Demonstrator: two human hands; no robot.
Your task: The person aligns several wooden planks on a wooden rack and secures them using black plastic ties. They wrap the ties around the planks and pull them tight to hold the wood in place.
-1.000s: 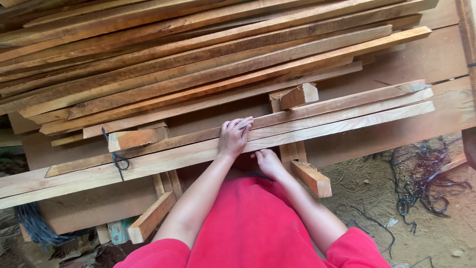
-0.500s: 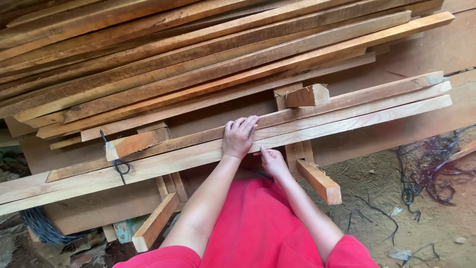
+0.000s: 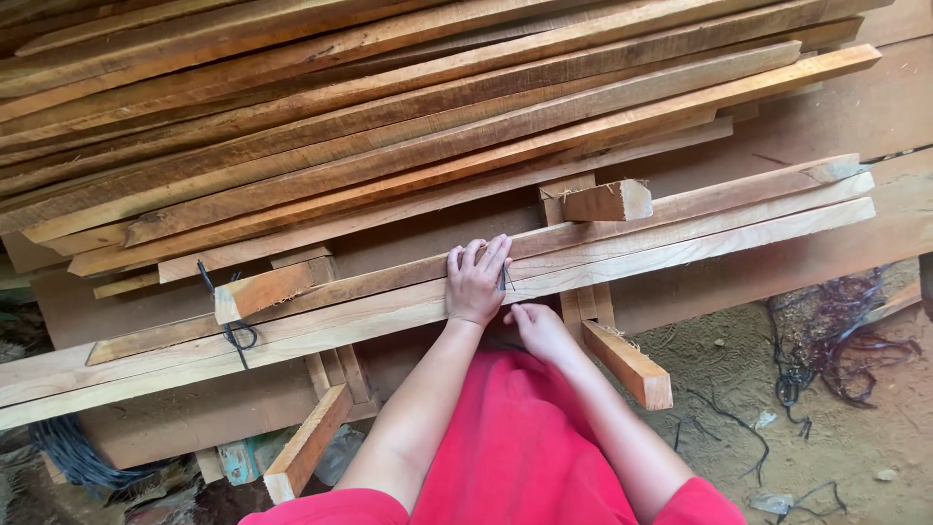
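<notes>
The person's left hand [image 3: 476,282] lay flat near the middle of the frame, fingers pressed together and draped over the long pale planks [image 3: 622,248] that ran from lower left to upper right across two wooden trestles [image 3: 622,355]. A thin dark thing, perhaps a pencil, seemed tucked between its fingers, though I could not tell for sure. The right hand [image 3: 539,329] sat just below it, at the near edge of the front plank, fingers curled loosely against the wood; whether it pinched anything, I could not tell.

Behind them, a deep stack of darker boards [image 3: 389,117] filled the upper half of the frame. A short offcut block [image 3: 607,201] stood on the right trestle's upright, another block [image 3: 267,289] lay to the left with black wire [image 3: 233,331] wound beside it. Red cloth [image 3: 515,447] covered the person's front at the bottom centre.

To my eye, the job in hand was steadying the planks. Done well, it wanted the flat palm to keep its weight straight down over the trestle, so the planks stayed flush, while the lower hand kept to the edge, clear of splinters.
</notes>
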